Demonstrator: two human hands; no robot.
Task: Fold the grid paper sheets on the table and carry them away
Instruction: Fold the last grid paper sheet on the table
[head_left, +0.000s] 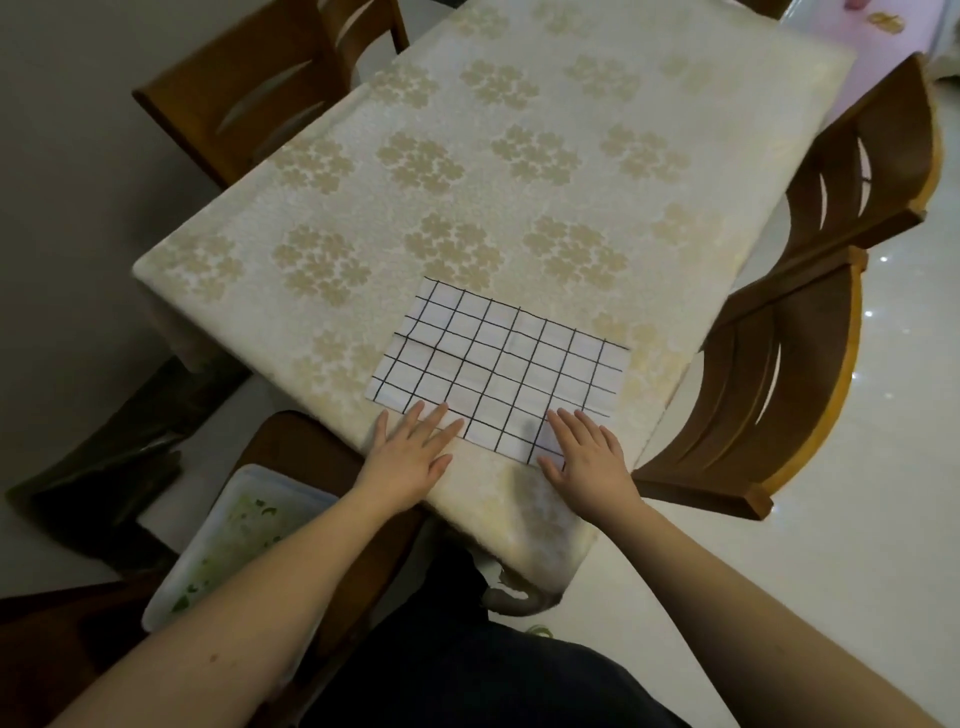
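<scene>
Paper: white black-gridded paper sheet flat on cream floral-clothed table (near edge)
Left hand: fingers spread, fingertips on sheet
Right hand: flat, splayed, pressing sheet's corner

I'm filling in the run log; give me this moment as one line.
stage: pre-fold | grid paper: flat on table | left hand: open, near-left edge | right hand: open, near-right corner

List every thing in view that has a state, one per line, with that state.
grid paper sheet: lying flat and unfolded on the table, near its front edge, faint creases visible
left hand: open, palm down, fingertips on the sheet's near left edge
right hand: open, palm down, on the sheet's near right corner
tablecloth: spread over the table
white tray: resting on a chair, uncovered, green residue inside
</scene>
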